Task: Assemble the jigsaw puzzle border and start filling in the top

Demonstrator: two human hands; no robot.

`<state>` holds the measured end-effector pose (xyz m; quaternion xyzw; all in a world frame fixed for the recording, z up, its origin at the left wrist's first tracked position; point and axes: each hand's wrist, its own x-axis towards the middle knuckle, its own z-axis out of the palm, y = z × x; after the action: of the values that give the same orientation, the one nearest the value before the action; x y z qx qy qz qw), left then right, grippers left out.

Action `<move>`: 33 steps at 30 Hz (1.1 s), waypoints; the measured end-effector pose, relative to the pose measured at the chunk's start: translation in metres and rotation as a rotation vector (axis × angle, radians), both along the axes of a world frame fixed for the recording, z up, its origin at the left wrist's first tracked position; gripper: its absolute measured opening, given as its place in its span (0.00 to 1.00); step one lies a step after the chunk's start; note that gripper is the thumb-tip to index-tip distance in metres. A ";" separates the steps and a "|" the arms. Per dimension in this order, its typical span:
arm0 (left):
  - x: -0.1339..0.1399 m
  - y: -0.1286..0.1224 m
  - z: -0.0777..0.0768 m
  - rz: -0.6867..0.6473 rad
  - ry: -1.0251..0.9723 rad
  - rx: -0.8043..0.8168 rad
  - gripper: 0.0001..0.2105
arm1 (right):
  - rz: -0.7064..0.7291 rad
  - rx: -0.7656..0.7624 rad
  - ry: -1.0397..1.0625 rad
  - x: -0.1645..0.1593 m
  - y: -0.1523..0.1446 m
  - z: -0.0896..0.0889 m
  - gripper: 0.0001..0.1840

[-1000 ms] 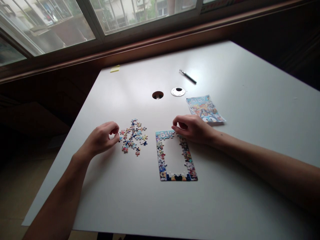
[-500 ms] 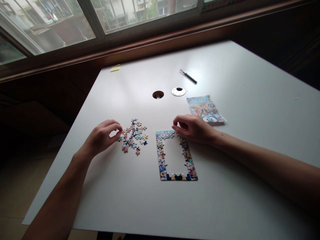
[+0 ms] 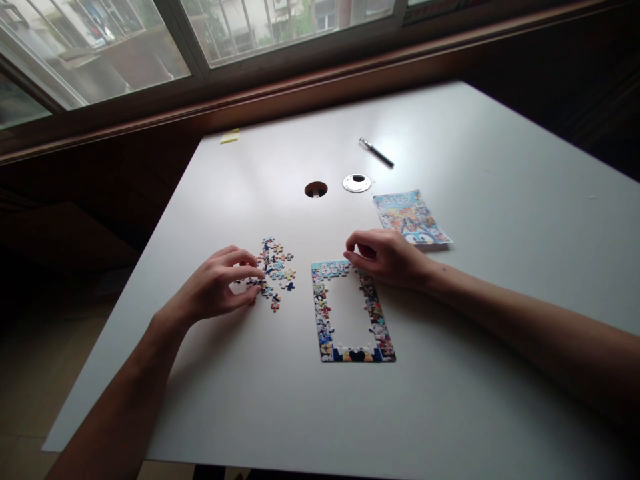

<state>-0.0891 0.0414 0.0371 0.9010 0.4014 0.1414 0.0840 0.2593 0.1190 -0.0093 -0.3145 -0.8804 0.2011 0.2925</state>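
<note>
My left hand (image 3: pixel 220 283) hovers at the near left side of a loose pile of jigsaw puzzle pieces (image 3: pixel 275 267), covering part of it. Its thumb and fingers are apart and bent toward the pieces, with nothing visible between them. My right hand (image 3: pixel 380 257) rests over the top right corner of a puzzle border (image 3: pixel 323 313), fingers curled and thumb close to the index finger. Whatever they may hold is hidden. The border is a joined rectangle of colourful pieces with bare white table inside it.
Behind my right hand lies a colourful picture sheet (image 3: pixel 413 217). Farther back are a black pen (image 3: pixel 377 153), a round metal cover (image 3: pixel 357 183) and a cable hole (image 3: pixel 316 190) in the white table (image 3: pixel 250 400). A yellow sticky note (image 3: pixel 230 136) is near the far edge.
My left hand has moved right, over the puzzle pieces, and its thumb and fingertips have spread from a near pinch. My right hand has stayed in place.
</note>
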 end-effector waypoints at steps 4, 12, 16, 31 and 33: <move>0.007 -0.003 -0.003 -0.047 -0.018 -0.040 0.11 | 0.001 0.007 0.001 0.000 0.000 0.000 0.06; 0.009 -0.003 -0.005 -0.052 -0.059 -0.046 0.07 | -0.003 0.007 -0.003 -0.001 -0.001 0.000 0.05; 0.009 -0.001 -0.006 -0.022 -0.041 -0.019 0.07 | -0.005 0.008 -0.004 0.000 -0.001 0.001 0.05; 0.011 0.001 -0.012 -0.021 -0.052 0.036 0.05 | -0.003 0.017 -0.013 -0.001 -0.001 0.002 0.05; 0.012 0.001 -0.013 0.005 -0.082 0.081 0.05 | -0.002 0.021 -0.012 -0.001 -0.002 0.001 0.05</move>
<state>-0.0774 0.0424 0.0236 0.8960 0.3940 0.1946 0.0634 0.2586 0.1173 -0.0080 -0.3135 -0.8839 0.1895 0.2906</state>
